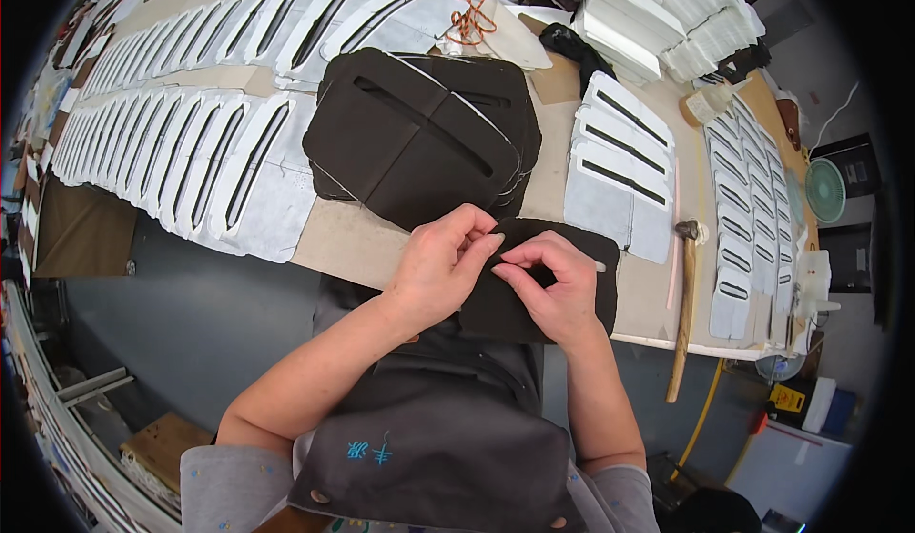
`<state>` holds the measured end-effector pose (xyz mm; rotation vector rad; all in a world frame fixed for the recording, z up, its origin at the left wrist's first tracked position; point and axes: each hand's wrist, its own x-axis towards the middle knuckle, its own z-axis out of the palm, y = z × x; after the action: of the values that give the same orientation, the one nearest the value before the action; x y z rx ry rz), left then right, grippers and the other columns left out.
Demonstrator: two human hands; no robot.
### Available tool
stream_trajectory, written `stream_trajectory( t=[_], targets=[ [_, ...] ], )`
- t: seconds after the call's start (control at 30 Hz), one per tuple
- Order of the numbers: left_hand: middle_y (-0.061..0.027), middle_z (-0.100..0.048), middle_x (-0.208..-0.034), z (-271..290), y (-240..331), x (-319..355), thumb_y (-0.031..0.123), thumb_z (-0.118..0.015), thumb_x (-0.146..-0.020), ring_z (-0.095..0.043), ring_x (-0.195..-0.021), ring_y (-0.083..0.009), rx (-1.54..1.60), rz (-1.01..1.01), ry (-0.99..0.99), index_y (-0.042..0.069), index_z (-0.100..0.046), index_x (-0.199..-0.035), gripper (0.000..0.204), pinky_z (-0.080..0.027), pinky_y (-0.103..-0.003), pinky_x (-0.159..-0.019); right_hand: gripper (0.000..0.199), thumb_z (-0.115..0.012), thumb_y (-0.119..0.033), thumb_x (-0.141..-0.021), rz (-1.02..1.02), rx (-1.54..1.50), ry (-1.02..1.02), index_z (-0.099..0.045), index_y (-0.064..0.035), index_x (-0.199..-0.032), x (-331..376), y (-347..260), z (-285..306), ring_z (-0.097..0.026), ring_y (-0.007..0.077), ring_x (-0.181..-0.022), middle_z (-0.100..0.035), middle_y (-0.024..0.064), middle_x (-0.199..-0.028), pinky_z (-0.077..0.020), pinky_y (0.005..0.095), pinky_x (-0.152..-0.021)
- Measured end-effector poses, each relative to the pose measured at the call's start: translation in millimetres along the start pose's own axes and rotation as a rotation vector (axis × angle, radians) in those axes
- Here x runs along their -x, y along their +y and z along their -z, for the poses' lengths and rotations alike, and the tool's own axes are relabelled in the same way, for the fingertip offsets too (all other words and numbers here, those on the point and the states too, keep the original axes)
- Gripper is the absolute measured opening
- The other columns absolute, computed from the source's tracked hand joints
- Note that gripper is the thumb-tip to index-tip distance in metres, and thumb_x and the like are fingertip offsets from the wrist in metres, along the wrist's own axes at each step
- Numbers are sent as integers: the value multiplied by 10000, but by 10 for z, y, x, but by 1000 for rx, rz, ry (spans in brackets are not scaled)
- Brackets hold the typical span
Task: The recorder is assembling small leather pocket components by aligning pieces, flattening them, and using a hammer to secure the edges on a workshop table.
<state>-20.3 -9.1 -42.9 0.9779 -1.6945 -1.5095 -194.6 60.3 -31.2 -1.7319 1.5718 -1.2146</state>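
Note:
A dark brown fabric panel [498,312] with rounded corners lies at the table's front edge, its lower part reaching over the edge toward my apron. My left hand [440,259] is closed in a pinch at the panel's upper left part. Close beside it, my right hand [558,285] pinches with thumb and forefinger over the middle of the panel, and its fingers hide what lies beneath. A small pale strip shows on the panel just right of my right hand. Beyond my hands rests a stack of similar dark panels [405,166] with long slots and loose threads at the edges.
Overlapping rows of white-backed slotted pieces [267,176] cover the table's left side. More white pieces [620,176] lie right of the stack. A wooden-handled hammer [682,314] sticks out over the front edge. White stacks [624,23] and orange cord [469,20] are at the back.

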Motion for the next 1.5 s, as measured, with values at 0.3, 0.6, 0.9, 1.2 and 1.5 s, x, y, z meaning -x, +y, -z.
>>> stream_trajectory(
  t=[0.3,0.6,0.9,1.2,1.5],
  targets=[
    [-106,-699,-824,-18,-34,5,72,-669,-998,-650,-699,-147,22,-17,10,-22,-630,-1035,109,-523,-303,-633,126,-822,8,-806,-40,-56,-100,-713,-5,-868,-66,13,53,-582,125,-679,-641,41,-773,-464,267,-629],
    [5,-647,-863,21,-62,21,43,-662,-1012,-585,-769,-27,17,-47,-17,-15,-622,-1053,81,-497,-215,-676,125,-789,-74,-871,-180,-12,-276,-692,-9,-918,-163,-96,182,-626,176,-702,-654,68,-799,-495,308,-639],
    [24,-627,-866,75,-34,-7,63,-673,-1012,-558,-755,-15,74,-33,-95,-5,-626,-1072,102,-481,-213,-672,177,-798,-77,-860,-184,73,-160,-713,-9,-1000,26,-191,355,-700,229,-809,-716,107,-894,-542,332,-734],
    [1,-672,-960,104,405,18,10,-719,-925,-608,-883,-105,192,-277,-80,53,-725,-1022,106,-491,-276,-765,189,-783,47,-742,192,489,162,-752,-56,-898,83,-577,764,-673,248,-858,-733,57,-887,-461,368,-799],
    [4,-699,-1016,97,70,151,75,-835,-750,-619,-1016,-246,-607,-748,-228,117,-789,-997,254,-466,-392,-888,256,-793,49,-757,-52,345,18,-781,-21,-1003,622,-199,924,-692,290,-1060,-763,109,-1060,-537,401,-916]
  ],
)
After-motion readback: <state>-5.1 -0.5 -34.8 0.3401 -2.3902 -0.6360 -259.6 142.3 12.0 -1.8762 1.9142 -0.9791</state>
